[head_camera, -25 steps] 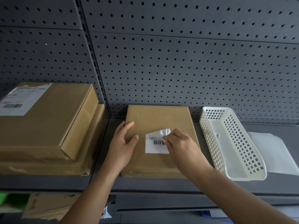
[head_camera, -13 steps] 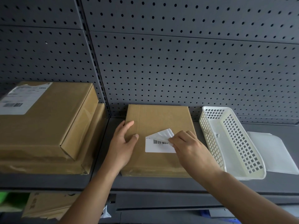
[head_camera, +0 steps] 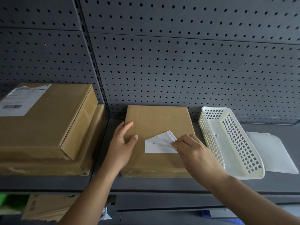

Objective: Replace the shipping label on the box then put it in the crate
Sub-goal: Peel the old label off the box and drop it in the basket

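Observation:
A flat brown cardboard box [head_camera: 155,120] lies on the dark grey shelf in the middle of the view. A white shipping label [head_camera: 158,146] sits on its top; its upper part is peeled up and folded over, the lower part still stuck down. My right hand [head_camera: 193,150] pinches the lifted right corner of the label. My left hand [head_camera: 121,143] lies flat on the box's left edge, thumb on top, pressing it down. A white perforated plastic crate [head_camera: 240,143] stands empty just right of the box.
Two stacked brown boxes [head_camera: 48,127] fill the shelf at the left, the upper one bearing a large label. A translucent white sheet [head_camera: 274,153] lies right of the crate. A pegboard wall [head_camera: 178,62] rises behind. More cardboard [head_camera: 47,207] sits on the shelf below.
My right hand has drawn the label's corner to the right and toward me, so more of the label is peeled off the box. My left hand has stayed on the box's left edge.

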Demonstrator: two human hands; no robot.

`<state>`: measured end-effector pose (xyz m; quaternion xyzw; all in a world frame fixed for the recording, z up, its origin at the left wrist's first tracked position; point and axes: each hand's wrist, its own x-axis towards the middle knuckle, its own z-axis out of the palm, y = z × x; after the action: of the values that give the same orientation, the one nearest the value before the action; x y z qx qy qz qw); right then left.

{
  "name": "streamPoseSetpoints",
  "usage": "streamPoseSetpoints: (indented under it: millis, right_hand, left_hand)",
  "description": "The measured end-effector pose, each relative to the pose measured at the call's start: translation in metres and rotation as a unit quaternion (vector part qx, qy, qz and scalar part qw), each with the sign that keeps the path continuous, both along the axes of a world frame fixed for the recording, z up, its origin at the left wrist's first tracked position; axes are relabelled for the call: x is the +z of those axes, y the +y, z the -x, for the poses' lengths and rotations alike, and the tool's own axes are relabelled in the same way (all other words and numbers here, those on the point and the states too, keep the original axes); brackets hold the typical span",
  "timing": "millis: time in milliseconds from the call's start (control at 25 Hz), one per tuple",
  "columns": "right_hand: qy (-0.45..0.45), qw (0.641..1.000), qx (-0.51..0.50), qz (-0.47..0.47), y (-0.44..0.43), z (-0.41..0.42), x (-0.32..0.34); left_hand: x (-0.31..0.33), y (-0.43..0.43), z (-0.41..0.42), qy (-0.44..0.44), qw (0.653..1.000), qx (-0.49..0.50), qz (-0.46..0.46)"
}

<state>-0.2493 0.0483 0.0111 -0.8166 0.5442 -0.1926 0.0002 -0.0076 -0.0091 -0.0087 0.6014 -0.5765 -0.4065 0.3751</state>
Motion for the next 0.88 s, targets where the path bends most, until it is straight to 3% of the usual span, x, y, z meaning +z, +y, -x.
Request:
streamPoseSetpoints:
  millis: [880]
  right_hand:
    - [-0.031,0.999,0.024,0.029,0.016,0.017,0.0]
  left_hand:
    - [0.003,0.002,0.0,-0.002,1.0,-0.005,0.003]
